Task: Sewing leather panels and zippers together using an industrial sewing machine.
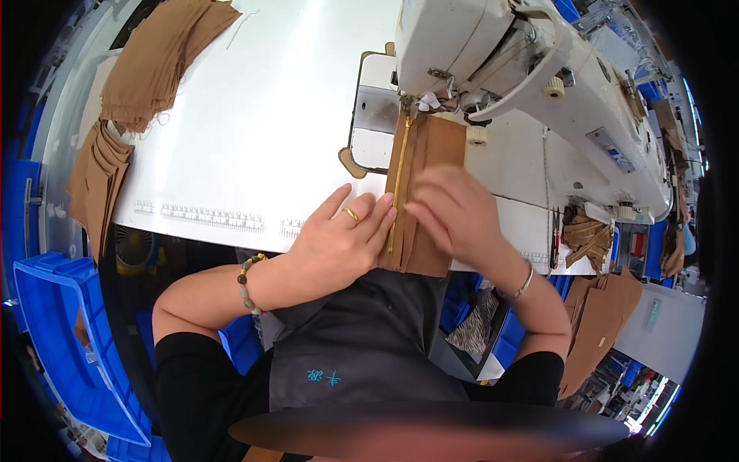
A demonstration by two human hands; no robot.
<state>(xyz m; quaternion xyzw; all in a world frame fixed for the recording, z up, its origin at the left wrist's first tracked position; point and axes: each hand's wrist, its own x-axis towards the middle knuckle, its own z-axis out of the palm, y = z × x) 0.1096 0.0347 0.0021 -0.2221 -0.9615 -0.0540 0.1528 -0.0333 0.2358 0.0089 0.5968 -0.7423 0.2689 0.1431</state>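
A long brown fabric piece [429,258] lies under the head of a white sewing machine [454,46] and reaches past the table's front edge. Along its left part runs a narrow gold zipper [399,173], its upper end at the presser foot [408,104]. My left hand [346,239], with a gold ring, rests with fingers extended on the fabric's left edge beside the zipper. Over the fabric's right part is my right hand [454,212], bent at the fingers and blurred by motion. Whether it pinches the cloth I cannot tell.
Stacked brown fabric pieces [158,69] lie at the far left of the white table [285,100]; more hang off its left edge [100,181]. Red-handled scissors or snips [554,239] and bunched brown cloth [587,235] are at right. A blue crate [73,339] stands lower left.
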